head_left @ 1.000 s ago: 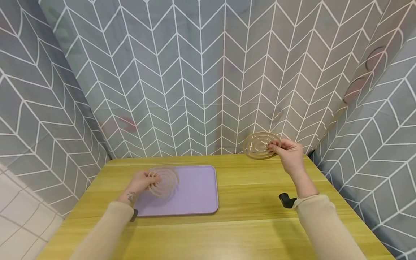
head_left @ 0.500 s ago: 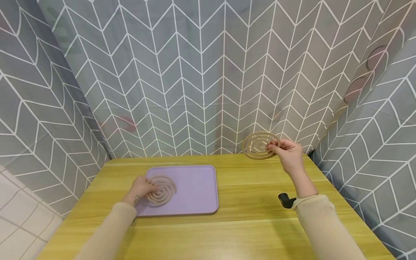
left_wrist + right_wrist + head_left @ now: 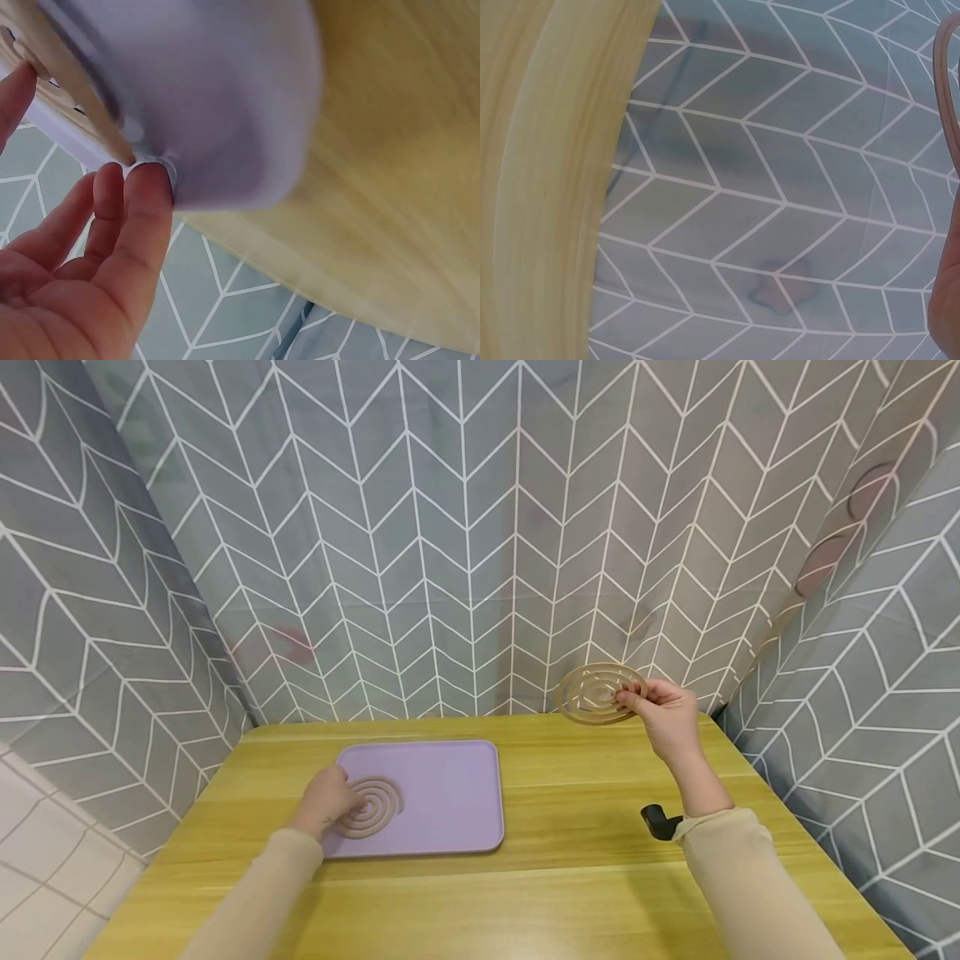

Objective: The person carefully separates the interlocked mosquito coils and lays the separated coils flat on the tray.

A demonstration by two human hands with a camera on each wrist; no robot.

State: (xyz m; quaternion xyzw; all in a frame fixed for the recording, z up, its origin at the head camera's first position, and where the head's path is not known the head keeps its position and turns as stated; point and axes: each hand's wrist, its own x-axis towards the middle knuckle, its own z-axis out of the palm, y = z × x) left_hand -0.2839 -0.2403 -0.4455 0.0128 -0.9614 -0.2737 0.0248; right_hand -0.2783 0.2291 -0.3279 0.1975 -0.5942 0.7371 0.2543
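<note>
A brown spiral mosquito coil (image 3: 369, 810) lies low over the left part of a lilac rectangular tray (image 3: 453, 797). My left hand (image 3: 326, 802) holds it at its left side. In the left wrist view the thumb (image 3: 15, 97) touches the coil's face, while the fingertips (image 3: 150, 176) are at the coil's edge and against the tray. Off to the right, my right hand (image 3: 667, 714) pinches a second mosquito coil (image 3: 596, 720) between thumb and fingers, raised near the table's back edge. Only a strip of that coil (image 3: 946, 97) shows in the right wrist view.
The tray stands on a wood-grain table (image 3: 465, 910). Behind the table and along its sides hangs a grey curtain (image 3: 450, 568) with white chevron lines. A black wrist-worn device (image 3: 660, 822) sticks out by the right sleeve. White tiles (image 3: 52, 860) show at the far left.
My left hand has lowered its mosquito coil onto the tray's left part, the coil going from tilted to nearly flat. The right hand and its coil have stayed almost still.
</note>
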